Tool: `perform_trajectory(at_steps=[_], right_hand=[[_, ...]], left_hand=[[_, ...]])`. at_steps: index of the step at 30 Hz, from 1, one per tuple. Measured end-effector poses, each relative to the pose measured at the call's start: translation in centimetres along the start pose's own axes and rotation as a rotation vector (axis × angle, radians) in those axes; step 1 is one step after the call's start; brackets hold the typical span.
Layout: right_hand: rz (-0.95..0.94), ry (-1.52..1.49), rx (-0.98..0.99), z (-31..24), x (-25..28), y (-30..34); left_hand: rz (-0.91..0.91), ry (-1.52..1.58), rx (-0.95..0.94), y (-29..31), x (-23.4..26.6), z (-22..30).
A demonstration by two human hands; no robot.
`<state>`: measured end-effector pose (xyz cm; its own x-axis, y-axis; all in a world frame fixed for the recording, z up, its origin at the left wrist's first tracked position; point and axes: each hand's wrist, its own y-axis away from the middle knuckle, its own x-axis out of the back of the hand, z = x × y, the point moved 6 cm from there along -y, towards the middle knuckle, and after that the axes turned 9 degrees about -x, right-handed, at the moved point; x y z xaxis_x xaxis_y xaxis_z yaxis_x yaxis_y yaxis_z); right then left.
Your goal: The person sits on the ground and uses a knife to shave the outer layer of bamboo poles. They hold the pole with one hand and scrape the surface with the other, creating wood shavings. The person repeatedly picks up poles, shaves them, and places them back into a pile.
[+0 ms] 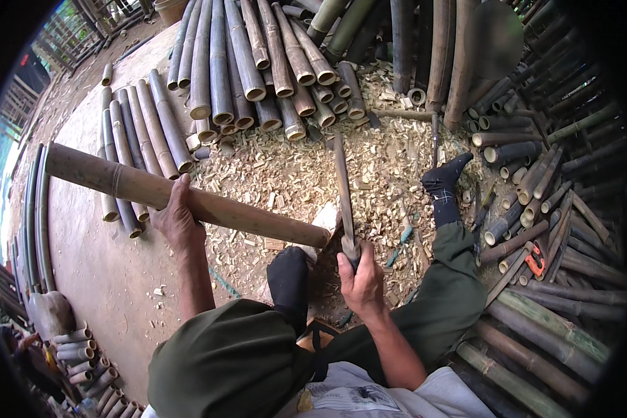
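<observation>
My left hand is wrapped round a brown bamboo tube, which slants from the upper left down to the middle. Its right end lies by a pale chopped piece of wood, just beyond my sock-covered left foot. In my right hand is the dark handle of a machete. The long blade points away from me, beside the tube's right end and apart from the upper part of the tube. Bamboo hides part of my left hand's fingers.
Pale wood chips cover the ground ahead. Cut bamboo tubes lie stacked at the far side, with more bamboo piled along the right. An orange-handled tool rests among those. My right foot is stretched forward on the chips.
</observation>
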<state>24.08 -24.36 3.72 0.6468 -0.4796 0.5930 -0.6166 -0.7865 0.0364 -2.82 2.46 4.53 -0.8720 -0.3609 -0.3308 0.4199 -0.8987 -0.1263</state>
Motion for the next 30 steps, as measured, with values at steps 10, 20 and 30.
perform_trajectory(at_steps=[10,20,30], right_hand=[[-0.218,0.139,-0.169,-2.6,0.0,-0.5],[-0.302,0.284,-0.323,6.2,-2.4,0.8],[-0.328,0.422,-0.35,10.1,-3.3,0.9]], left_hand=[[-0.188,0.044,0.017,-0.1,-0.9,0.3],[-0.243,0.06,0.043,-0.6,0.4,-0.2],[-0.344,0.159,0.11,0.2,0.0,0.7]])
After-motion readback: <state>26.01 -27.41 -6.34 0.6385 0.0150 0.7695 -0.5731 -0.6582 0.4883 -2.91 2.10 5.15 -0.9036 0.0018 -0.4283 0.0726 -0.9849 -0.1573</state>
